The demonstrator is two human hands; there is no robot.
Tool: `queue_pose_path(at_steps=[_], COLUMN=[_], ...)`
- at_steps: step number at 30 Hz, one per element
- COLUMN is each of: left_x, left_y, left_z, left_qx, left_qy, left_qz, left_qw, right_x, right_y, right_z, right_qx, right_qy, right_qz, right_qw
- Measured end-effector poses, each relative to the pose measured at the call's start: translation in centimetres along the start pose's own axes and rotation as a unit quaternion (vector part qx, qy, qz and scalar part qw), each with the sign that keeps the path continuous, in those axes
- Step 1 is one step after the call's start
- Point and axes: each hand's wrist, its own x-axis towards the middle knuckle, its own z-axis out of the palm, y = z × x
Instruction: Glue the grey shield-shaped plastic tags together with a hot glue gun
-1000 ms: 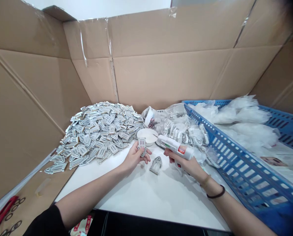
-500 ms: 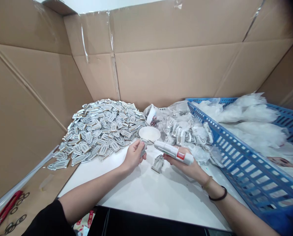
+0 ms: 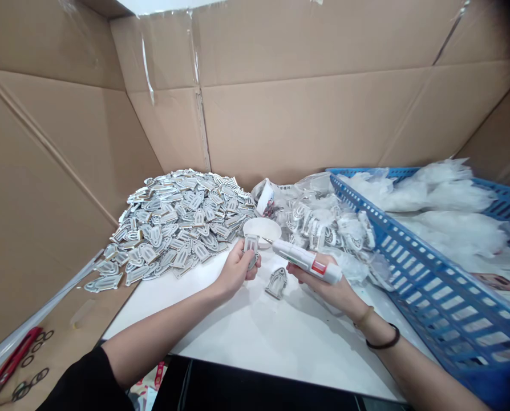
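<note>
Between the fingers and thumb of my left hand [image 3: 237, 269] is a small grey metal piece [image 3: 251, 245], held upright with its slotted face showing. My right hand [image 3: 323, 282] is wrapped round a white pen-like tool [image 3: 302, 259] with a red patch; its thin tip points left, close to the held piece. Just behind them sits a shallow white bowl [image 3: 268, 228]. Another arch-shaped metal piece [image 3: 276, 283] lies on the white table [image 3: 255, 342] between my hands.
A large heap of metal pieces [image 3: 182, 222] rises at the left. Bagged pieces [image 3: 323, 222] lie beside a blue basket [image 3: 417, 279] holding plastic bags. Red scissors [image 3: 17, 359] and black rings are at the lower left. Cardboard walls [image 3: 306, 125] stand around.
The piece in my left hand has turned, so more of its slotted face shows. The tool tip now sits slightly apart from it. The camera view has shifted a little.
</note>
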Motion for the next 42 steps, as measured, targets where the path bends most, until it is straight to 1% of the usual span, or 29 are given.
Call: queue_pose_path(at_steps=[3, 6, 10, 16, 23, 30, 35, 42], left_x=[-0.3, -0.5, -0.7, -0.9, -0.9, -0.8, -0.7, -0.8], left_y=[-0.1, -0.2, -0.3, -0.4, -0.6, -0.8, -0.8, -0.6], left_z=[0.2, 0.2, 0.1, 0.3, 0.4, 0.3, 0.4, 0.6], left_qx=[0.004, 0.024, 0.036, 0.047, 0.04, 0.023, 0.008, -0.015], left_qy=[-0.035, -0.061, -0.079, -0.077, -0.072, -0.08, -0.066, -0.052], left_qz=[0.009, 0.0, -0.01, -0.009, -0.02, -0.025, -0.05, -0.075], left_qw=[0.999, 0.998, 0.996, 0.996, 0.996, 0.996, 0.997, 0.996], right_x=[-0.1, -0.1, -0.2, -0.5, -0.6, -0.6, -0.5, -0.6], right_y=[0.1, 0.2, 0.5, 1.1, 0.7, 0.5, 0.4, 0.3], right_z=[0.2, 0.3, 0.4, 0.8, 1.1, 1.2, 1.3, 1.3], right_qx=[-0.019, -0.033, -0.049, -0.068, -0.097, -0.113, -0.117, -0.094], right_qy=[-0.005, -0.021, -0.029, -0.028, -0.026, -0.02, -0.013, -0.02], right_qz=[-0.016, -0.025, -0.039, -0.07, -0.079, -0.059, -0.053, -0.02], right_qw=[1.0, 0.999, 0.998, 0.995, 0.992, 0.992, 0.992, 0.995])
